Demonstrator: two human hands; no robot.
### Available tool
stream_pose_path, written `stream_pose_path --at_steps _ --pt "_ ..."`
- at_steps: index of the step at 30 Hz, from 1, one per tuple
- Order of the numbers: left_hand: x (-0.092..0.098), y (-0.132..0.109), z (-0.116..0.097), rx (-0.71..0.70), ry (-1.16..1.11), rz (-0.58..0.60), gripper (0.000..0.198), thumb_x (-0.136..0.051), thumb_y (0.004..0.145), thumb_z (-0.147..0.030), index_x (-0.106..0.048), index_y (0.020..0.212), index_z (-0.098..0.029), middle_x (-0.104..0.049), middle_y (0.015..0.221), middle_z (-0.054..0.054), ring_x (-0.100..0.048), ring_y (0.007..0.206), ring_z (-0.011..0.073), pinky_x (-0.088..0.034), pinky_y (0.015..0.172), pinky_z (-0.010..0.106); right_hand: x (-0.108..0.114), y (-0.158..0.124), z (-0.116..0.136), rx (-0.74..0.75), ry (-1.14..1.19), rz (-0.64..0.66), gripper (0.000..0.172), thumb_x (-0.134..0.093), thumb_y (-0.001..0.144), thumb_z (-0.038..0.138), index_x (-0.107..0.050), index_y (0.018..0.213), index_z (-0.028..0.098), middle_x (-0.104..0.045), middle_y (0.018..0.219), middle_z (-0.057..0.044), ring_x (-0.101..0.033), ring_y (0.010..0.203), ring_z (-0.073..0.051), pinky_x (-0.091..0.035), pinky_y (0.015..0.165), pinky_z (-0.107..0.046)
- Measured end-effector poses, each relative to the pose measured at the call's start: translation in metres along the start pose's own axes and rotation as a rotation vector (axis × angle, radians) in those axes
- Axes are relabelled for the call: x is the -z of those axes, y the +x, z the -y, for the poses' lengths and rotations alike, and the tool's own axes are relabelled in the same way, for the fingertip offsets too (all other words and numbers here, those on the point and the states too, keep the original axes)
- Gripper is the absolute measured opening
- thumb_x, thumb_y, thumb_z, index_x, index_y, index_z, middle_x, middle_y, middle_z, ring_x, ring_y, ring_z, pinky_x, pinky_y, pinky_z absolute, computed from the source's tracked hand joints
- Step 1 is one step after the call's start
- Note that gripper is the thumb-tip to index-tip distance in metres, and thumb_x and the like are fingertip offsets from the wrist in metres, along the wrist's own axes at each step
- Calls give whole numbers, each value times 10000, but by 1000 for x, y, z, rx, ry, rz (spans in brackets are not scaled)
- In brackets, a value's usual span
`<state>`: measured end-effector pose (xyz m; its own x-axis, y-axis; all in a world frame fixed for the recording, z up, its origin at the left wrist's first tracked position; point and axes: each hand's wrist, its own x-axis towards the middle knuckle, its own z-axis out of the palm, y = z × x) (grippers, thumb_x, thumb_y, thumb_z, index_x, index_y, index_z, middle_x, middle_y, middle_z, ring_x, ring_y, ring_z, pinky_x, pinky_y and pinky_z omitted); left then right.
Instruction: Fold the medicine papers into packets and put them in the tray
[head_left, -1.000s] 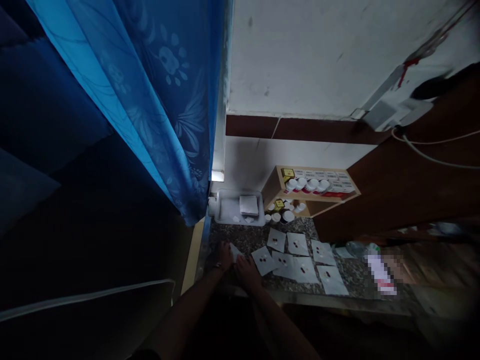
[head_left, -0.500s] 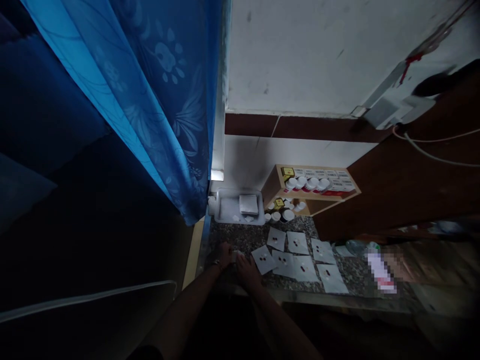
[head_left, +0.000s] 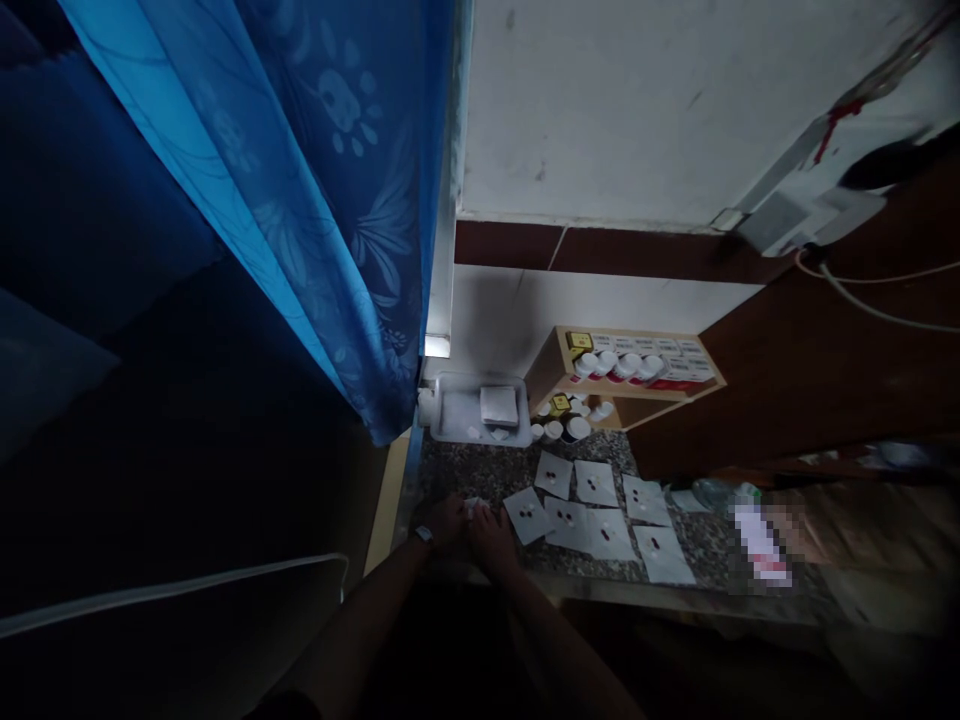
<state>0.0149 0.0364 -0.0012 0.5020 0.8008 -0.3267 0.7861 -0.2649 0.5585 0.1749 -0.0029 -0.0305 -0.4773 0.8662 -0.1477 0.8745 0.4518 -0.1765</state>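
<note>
Paper sheets (head_left: 596, 482) lie on the stone counter (head_left: 457, 470) (tray (head_left: 457, 415) behind them).

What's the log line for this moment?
left hand: at white paper | right hand: at same paper | beside: paper sheets with dark spots | on: granite counter

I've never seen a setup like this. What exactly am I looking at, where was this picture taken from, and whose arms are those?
This picture comes from a camera worn on a person's head, looking forward and down, so the arms at the bottom are that person's own. No machine is in view. The left hand and right hand meet around a small piece of white paper, though it is too dark to tell exactly how it is held. Beside them, on a speckled stone counter, lie white paper squares, each with small dark marks. Behind these are a white tray and a wooden shelf of white-topped containers. A blue curtain hangs to one side.
</note>
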Motion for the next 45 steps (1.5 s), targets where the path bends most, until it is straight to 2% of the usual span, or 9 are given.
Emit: stream_pose_path --at_steps 5,8,13,17,23,27,30,38,45 --pt "-10 -19 8 -169 268 -92 382 -396 917 -256 -470 1274 -142 -456 1357 121 -357 1279 225 -335 1021 373 4 -2 -2 -12 38 18 422 -375 898 249 -491 1300 194 -429 1396 -123 -375 1274 -274 -215 1046 -542" --pt "-18 -27 15 -178 346 -55 488 -353 936 -329 -338 1385 -138 -351 1445 119 -257 1349 232 -254 1067 433 9 -1 -2 -68 76 5 439 -347 904 248 -468 1319 177 -436 1390 -125 -366 1283 -257 -209 1056 -528" --pt "-20 -30 18 -161 335 45 657 -386 902 -451 -216 1441 -114 -241 1490 140 -188 1373 272 -199 1081 483 16 5 5 -96 70 -51 479 -367 891 249 -411 1361 165 -401 1410 -142 -343 1298 -253 -221 1057 -498" --pt "-11 -32 13 -150 330 91 680 -358 903 -467 -178 1453 -109 -212 1498 141 -171 1377 275 -180 1088 487 21 13 9 -55 74 -6 447 -374 897 252 -438 1336 192 -415 1404 -130 -342 1292 -258 -239 1034 -502" --pt "-5 -36 14 -147 383 130 678 -353 901 -474 -158 1460 -144 -204 1503 127 -169 1380 270 -180 1083 512 46 40 -6 -290 173 45 321 -443 872 238 -570 1163 193 -613 1107 -112 -522 1042 -218 -366 873 -321" --pt "-2 -36 16 -175 399 158 706 -336 899 -502 -105 1466 -150 -174 1509 128 -140 1389 260 -129 1087 549 61 58 -19 -293 201 137 184 -512 831 248 -645 941 184 -625 1016 -90 -534 985 -205 -371 795 -270" --pt "0 -37 16 -184 412 156 726 -339 895 -516 -75 1468 -157 -161 1513 119 -128 1392 251 -105 1090 555 67 64 -23 -282 225 217 161 -535 801 209 -658 901 181 -629 1019 -95 -543 977 -196 -363 772 -255" --pt "-7 -34 18 -197 426 113 709 -362 892 -501 -92 1467 -187 -169 1516 108 -145 1385 256 -130 1075 561 62 64 -20 -351 358 285 211 -530 806 264 -655 951 176 -680 933 -66 -592 850 -161 -350 670 -217" --pt "-5 -36 22 -222 458 125 689 -370 897 -491 -105 1467 -207 -172 1514 111 -151 1383 270 -134 1065 570 47 63 -14 -469 484 148 153 -572 757 256 -684 806 164 -697 854 -65 -613 807 -165 -372 645 -215"
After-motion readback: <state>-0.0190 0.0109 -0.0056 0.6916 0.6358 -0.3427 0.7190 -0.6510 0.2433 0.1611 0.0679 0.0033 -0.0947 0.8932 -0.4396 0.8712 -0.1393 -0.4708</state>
